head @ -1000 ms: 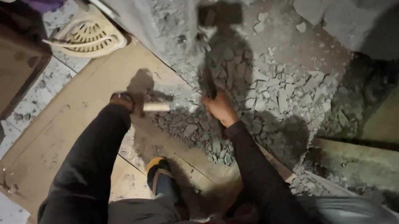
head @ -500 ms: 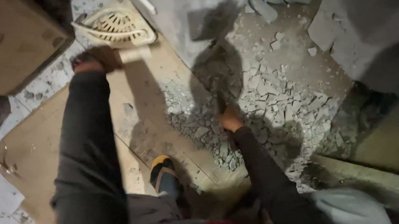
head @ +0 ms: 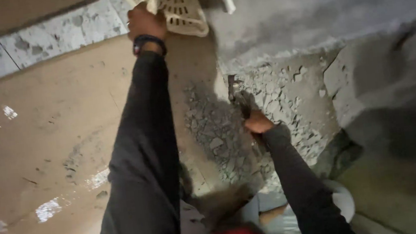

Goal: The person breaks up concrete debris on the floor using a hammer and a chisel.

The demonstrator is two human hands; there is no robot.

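A chisel point(head: 233, 90), a dark metal rod, stands with its tip against the broken edge of the grey concrete slab point(head: 310, 15), right where the slab gives way to a spread of loose grey rubble point(head: 277, 100). The right hand point(head: 258, 122) is wrapped around the lower part of the chisel, fingers closed on it, the dark sleeve running back toward the body at the bottom of the view. The left hand point(head: 144, 22) is raised well apart from it, up near the top edge, with a dark band at the wrist; its fingers look curled, but what they grip cannot be made out, as it is hidden behind the hand. Just beside that hand lies a cream slotted plastic basket point(head: 177, 5), partly overlapping the slab's corner. Under the left arm stretches a dusty brown cardboard sheet point(head: 46, 127) laid on the floor, with pale speckled floor tiles point(head: 52, 32) showing beyond its upper edge.
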